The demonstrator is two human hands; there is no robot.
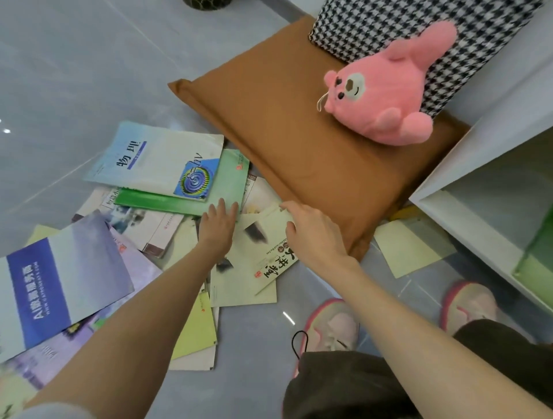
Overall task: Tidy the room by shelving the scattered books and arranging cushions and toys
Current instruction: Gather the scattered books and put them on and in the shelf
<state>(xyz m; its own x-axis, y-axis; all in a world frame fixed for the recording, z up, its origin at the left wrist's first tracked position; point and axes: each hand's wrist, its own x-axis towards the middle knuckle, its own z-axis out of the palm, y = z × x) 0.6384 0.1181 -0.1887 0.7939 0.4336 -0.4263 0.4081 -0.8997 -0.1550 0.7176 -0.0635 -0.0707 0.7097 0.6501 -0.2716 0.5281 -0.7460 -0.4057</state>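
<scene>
Cream book point(273, 258) under right hand point(311, 231).
Long axis points toward the person; right hand grasps its far end; left hand point(217, 222) flat, released, beside.

Two pink-trimmed shoes point(335, 324) planted on the glossy grey floor point(74, 74); far across that floor, a dark patterned pot point(206, 3).

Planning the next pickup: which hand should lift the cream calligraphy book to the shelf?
Right hand: its fingers curl over the far edge of the cream calligraphy book, and the white shelf stands on that side. The left hand lies flat at the green book.
</scene>
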